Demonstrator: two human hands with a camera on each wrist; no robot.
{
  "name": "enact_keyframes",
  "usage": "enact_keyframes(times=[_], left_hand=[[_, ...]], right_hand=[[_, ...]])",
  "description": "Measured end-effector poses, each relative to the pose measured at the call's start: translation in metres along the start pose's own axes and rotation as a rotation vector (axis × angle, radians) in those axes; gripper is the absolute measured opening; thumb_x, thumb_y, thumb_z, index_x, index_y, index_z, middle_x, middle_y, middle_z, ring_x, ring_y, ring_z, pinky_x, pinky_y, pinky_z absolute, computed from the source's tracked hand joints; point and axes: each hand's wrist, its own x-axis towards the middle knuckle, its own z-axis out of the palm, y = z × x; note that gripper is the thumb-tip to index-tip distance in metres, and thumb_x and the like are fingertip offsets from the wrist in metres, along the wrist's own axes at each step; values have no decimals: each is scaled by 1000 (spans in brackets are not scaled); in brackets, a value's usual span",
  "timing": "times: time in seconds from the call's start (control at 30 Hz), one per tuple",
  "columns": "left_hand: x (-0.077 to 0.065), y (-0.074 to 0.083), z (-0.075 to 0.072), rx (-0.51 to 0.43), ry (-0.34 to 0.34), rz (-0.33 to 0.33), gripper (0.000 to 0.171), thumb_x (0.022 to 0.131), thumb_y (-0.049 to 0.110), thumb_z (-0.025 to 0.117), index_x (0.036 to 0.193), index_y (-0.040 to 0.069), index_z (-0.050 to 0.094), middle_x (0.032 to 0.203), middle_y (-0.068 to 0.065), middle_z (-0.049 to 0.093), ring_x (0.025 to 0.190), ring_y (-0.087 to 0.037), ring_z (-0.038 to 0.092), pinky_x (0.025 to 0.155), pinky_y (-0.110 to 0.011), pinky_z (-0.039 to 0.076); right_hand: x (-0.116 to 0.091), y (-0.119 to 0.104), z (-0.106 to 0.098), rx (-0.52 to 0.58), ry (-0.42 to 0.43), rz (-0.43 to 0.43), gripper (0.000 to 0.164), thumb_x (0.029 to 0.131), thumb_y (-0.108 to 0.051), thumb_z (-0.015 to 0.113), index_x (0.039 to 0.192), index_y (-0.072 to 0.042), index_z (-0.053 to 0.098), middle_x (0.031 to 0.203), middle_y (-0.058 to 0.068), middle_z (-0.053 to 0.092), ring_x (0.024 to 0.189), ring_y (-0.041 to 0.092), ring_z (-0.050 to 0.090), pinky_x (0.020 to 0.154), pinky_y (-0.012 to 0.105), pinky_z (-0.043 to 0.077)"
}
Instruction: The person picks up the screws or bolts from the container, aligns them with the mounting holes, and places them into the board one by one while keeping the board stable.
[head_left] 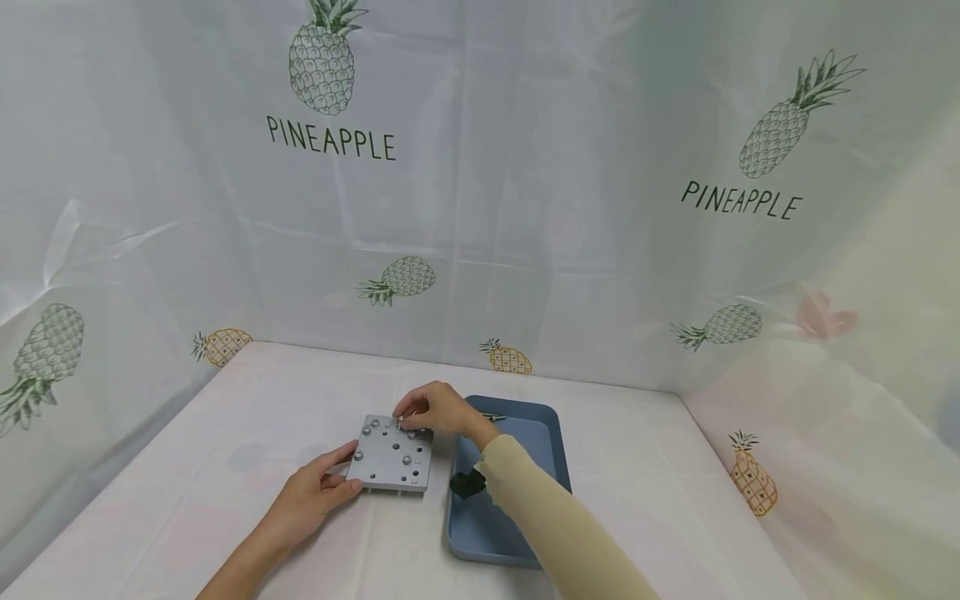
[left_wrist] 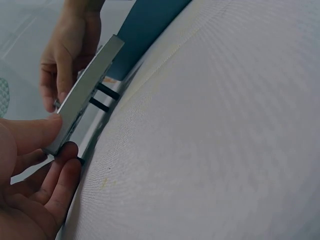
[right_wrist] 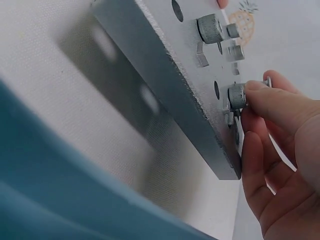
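Observation:
A square grey metal plate [head_left: 386,454] with drilled holes is raised above the table on dark pegs, seen in the left wrist view. Several knurled cap screws [right_wrist: 210,28] stand in its top face. My left hand [head_left: 309,498] grips the plate's near left corner, thumb above and fingertips below in the left wrist view. At the far edge, my right hand [head_left: 435,410] pinches a small metal screw [head_left: 401,422] over the plate, its fingers hiding most of it. Right beside that thumb is another cap screw [right_wrist: 237,96] in the plate.
A blue tray [head_left: 495,554] lies just right of the plate, under my right forearm. Inside it are a thin metal piece [head_left: 492,417] near the far end and a black object [head_left: 468,483] by the left wall. A pineapple-print curtain [head_left: 525,208] hangs behind the white-covered table [head_left: 637,467].

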Motion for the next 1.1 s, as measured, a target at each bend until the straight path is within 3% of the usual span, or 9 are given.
enact_keyframes(times=[0.57, 0.87, 1.1], left_hand=[[3, -2, 1, 2, -2, 8, 74, 96, 26, 82, 160, 13, 48, 155, -19, 55, 107, -14, 70, 83, -23, 53], [2, -2, 1, 7, 0, -4, 74, 96, 26, 82, 160, 13, 49, 147, -16, 63, 106, -13, 70, 82, -23, 53], [1, 0, 1, 10, 0, 5, 74, 95, 25, 82, 160, 12, 49, 150, -18, 59, 103, -13, 70, 81, -23, 53]], right_hand=[[-1, 3, 5, 19, 31, 31, 11, 96, -14, 81, 106, -19, 82, 93, -11, 76, 83, 2, 68, 73, 21, 55], [-2, 4, 4, 33, 29, 43, 11, 96, -14, 82, 107, -18, 82, 95, -10, 76, 84, 3, 69, 75, 21, 55], [-3, 5, 5, 25, 40, 24, 11, 95, -13, 82, 106, -17, 82, 95, -8, 76, 84, 4, 69, 78, 22, 56]])
